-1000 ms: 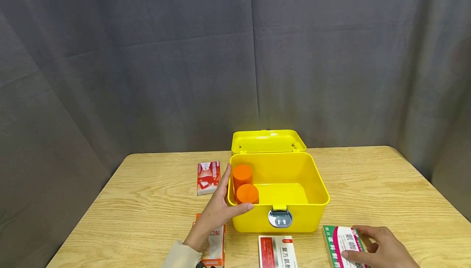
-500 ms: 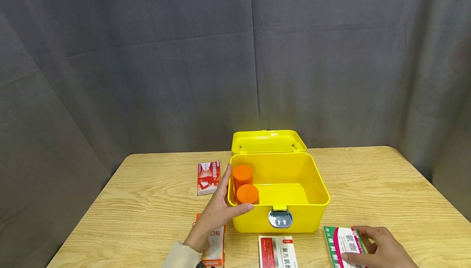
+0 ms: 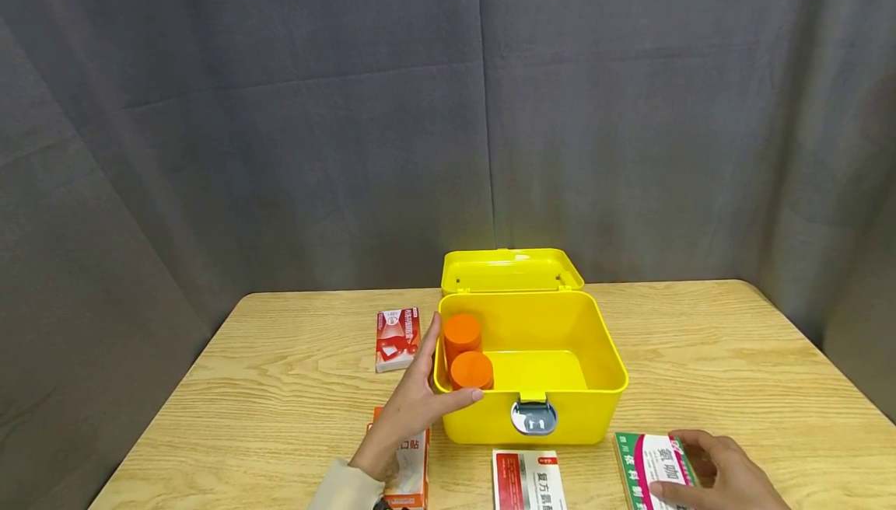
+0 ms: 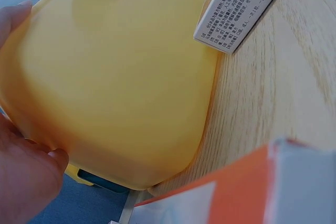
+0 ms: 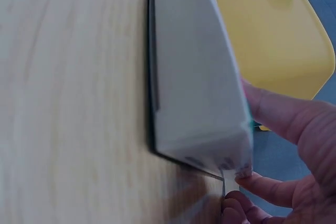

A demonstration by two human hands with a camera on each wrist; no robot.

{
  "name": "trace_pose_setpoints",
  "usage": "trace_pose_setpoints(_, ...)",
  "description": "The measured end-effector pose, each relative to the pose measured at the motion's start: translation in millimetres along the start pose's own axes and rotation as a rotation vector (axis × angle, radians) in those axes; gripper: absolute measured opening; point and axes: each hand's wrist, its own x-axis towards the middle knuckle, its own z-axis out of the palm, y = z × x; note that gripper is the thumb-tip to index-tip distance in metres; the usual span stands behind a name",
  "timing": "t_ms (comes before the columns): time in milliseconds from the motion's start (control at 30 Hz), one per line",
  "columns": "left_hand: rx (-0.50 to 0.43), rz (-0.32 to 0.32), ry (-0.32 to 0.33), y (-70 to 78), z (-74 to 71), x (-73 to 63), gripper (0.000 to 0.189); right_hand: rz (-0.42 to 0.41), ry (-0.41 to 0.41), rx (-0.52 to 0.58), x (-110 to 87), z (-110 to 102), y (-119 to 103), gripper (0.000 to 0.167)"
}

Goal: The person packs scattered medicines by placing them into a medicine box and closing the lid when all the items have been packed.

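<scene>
An open yellow storage box with a metal latch stands mid-table. Two orange-capped bottles sit in its left side. My left hand rests on its front left corner, thumb along the front rim and straight fingers against the left wall. At the right, my right hand grips a green and white medicine box, thumb on the printed face and fingers at the far edge. The right wrist view shows fingers round the end of this medicine box; part of the hand is out of frame.
A red and white medicine box lies before the yellow box. An orange and white box is partly under the left forearm. A red box lies farther back at left. Grey curtains surround the wooden table.
</scene>
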Motion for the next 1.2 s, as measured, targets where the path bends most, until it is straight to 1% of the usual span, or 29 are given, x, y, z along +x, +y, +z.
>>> trace_pose_setpoints(167, 0.001, -0.001, -0.002, -0.2, 0.3, -0.1, 0.107, 0.018, -0.004, 0.086, -2.3, 1.2, -2.0, 0.104)
trace_pose_setpoints(267, 0.000, -0.001, -0.002, -0.3, 0.4, -0.4, 0.107, 0.025, 0.003, 0.093, -3.5, 1.6, -2.9, 0.103)
trace_pose_setpoints(367, 0.001, 0.002, -0.002, -0.5, 0.6, -0.3, 0.107, 0.012, 0.010, 0.046, -4.1, 1.8, -3.8, 0.106)
trace_pose_setpoints(567, 0.001, 0.002, -0.004, -0.6, 0.8, -0.1, 0.107, -0.009, 0.016, -0.141, -5.1, 4.2, -4.3, 0.115)
trace_pose_setpoints(633, 0.002, 0.003, -0.005, -0.5, 0.6, -0.1, 0.107, -0.008, 0.022, -0.177, -5.2, 5.0, -4.1, 0.115)
trace_pose_setpoints(800, 0.008, 0.016, -0.006, 0.0, -0.1, 1.1, 0.107, -0.008, 0.028, -0.178, -4.4, 5.0, -4.2, 0.117)
trace_pose_setpoints(1000, 0.002, 0.031, -0.013, 0.8, -0.7, 0.8, 0.107, -0.005, 0.016, -0.172, -3.5, 4.5, -4.4, 0.119)
trace_pose_setpoints(1200, -0.006, 0.013, -0.014, 0.5, -0.1, 0.2, 0.106, 0.017, 0.010, -0.123, -2.3, 5.9, -1.8, 0.123)
